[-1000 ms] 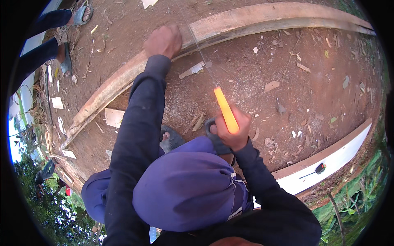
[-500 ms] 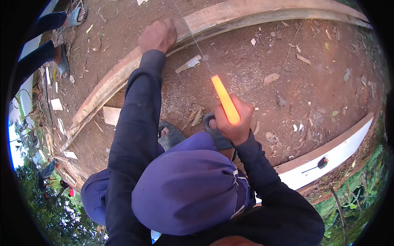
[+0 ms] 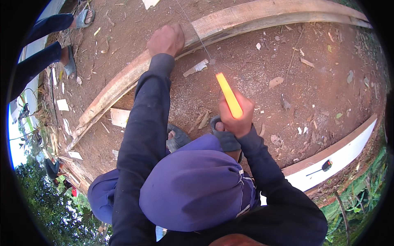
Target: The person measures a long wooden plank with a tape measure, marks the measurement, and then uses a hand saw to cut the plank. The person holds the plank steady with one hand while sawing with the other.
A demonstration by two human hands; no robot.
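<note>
A long wooden plank runs across the ground in front of me and looks bent by the lens. My left hand is closed over it, knuckles up; the fingertips are hidden. My right hand grips the glowing orange-yellow handle of a hand saw. The saw's thin blade shows nearly edge-on. It crosses the plank just to the right of my left hand. How deep the blade sits in the wood I cannot tell.
At the upper left stands another person, with dark trousers and sandals showing. A white board lies at the right with a small black-and-red tool on it. Wood scraps, leaves and sawdust litter the dirt around my feet.
The right hand and saw have moved slightly forward, away from me. My left hand stays at the same place on the plank. The whole view has shifted a little.
</note>
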